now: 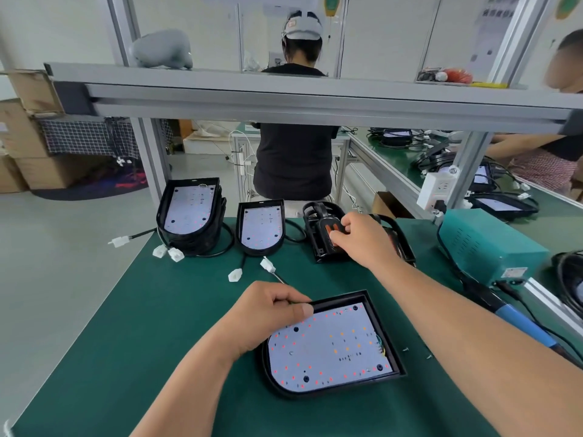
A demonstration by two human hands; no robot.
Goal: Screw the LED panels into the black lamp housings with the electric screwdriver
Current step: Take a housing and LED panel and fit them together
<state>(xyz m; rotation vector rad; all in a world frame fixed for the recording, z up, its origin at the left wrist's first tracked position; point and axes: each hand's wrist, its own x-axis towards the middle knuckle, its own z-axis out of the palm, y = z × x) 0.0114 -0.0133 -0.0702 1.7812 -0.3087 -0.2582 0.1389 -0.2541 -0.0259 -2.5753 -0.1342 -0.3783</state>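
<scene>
Rear stack [189, 212]: housings with panels fitted, piled at the mat's far left.
Left hand [268, 313]: thumb pressed on the panel's corner, fingers curled over the rim of the front housing [372, 313].
LED panel [331, 345]: seated in the front housing. Judged light, stiff and fragile at the diodes, so steady it by the housing rim.
Right hand [362, 238]: on the black housings [318, 244] at the rear; grip not discernible.
Electric screwdriver [523, 326]: unheld, far right.
</scene>
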